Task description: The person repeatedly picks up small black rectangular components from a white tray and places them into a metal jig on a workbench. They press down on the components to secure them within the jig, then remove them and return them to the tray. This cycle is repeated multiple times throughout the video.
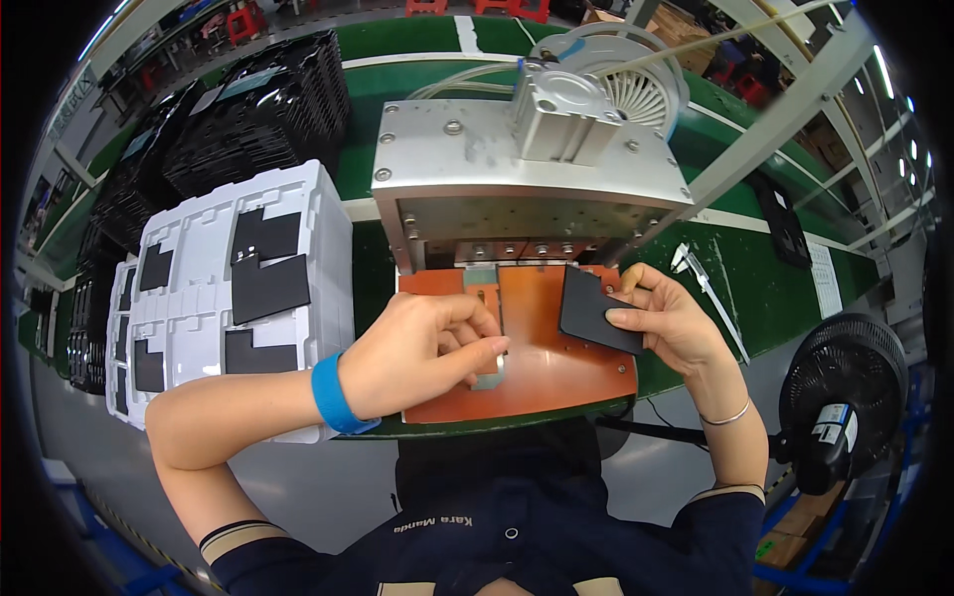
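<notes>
We stand at a green table [795, 268] with a white stripe along it. A black fan [843, 382] sits low to our right over grey floor [328, 492]. Red stools [243, 20] stand far behind, and strip lights [881, 70] glow along the upper right.

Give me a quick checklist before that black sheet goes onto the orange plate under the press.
1. Right hand has the black sheet in its grip: ok, pinched at its right edge.
2. Left hand clear of the plate: not ok, its fingertips rest on the small metal piece on the orange plate.
3. Press head raised above the plate: ok, a gap shows.
4. Sheet seated flat: not ok, it is tilted above the plate.
5. More sheets in the white tray: ok.
6. Caliper off the plate: ok, on the green table.
</notes>
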Available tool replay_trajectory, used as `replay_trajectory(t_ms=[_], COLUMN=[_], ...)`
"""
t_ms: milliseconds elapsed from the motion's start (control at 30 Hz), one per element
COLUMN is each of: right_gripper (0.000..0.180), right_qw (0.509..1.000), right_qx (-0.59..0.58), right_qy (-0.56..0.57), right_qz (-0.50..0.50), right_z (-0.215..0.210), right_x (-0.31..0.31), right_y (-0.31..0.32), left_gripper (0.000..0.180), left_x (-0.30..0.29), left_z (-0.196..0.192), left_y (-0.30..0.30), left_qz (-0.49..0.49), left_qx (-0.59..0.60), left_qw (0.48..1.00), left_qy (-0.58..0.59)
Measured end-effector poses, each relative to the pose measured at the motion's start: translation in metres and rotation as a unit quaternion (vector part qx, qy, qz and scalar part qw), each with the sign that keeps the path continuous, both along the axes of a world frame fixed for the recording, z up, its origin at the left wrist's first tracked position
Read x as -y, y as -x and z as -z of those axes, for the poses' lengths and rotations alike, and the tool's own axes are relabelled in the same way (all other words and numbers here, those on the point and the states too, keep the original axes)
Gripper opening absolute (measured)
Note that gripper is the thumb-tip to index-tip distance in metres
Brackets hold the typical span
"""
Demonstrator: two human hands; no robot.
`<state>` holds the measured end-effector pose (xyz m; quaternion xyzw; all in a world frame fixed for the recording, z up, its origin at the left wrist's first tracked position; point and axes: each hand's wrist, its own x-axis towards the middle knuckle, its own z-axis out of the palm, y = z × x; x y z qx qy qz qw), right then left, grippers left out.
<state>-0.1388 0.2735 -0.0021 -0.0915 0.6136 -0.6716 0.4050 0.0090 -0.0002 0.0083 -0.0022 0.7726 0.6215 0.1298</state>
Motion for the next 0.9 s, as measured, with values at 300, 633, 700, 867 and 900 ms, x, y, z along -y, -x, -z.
replay_trajectory(t_ms=[300,633,700,867,900], right_gripper=[0.025,0.02,0.024,0.027,0.027], right_qw=[0.999,0.742,0.701,0.645,0.635], right_qx=[-0.028,-0.637,-0.668,-0.704,-0.719], right_qy=[0.005,-0.209,-0.249,-0.295,-0.281], right_qz=[-0.033,0.019,0.009,0.036,0.039], right_z=[0.011,0.032,0.035,0.038,0.037], right_x=[0.0,-0.003,0.002,0.013,0.017], right_y=[-0.02,-0.011,-0.009,-0.004,-0.009], left_gripper=[0.03,0.029,0.028,0.015,0.012], left_x=[-0.015,-0.003,0.008,0.062,0.083], left_z=[-0.007,-0.005,-0.015,-0.031,-0.032], left_y=[0.002,-0.031,-0.046,-0.096,-0.112], left_qz=[-0.001,-0.032,-0.067,-0.251,-0.291], left_qx=[0.063,0.12,0.097,-0.014,-0.067], left_qw=[0.998,0.987,0.99,0.968,0.953], left_qy=[0.012,-0.097,-0.082,-0.009,0.051])
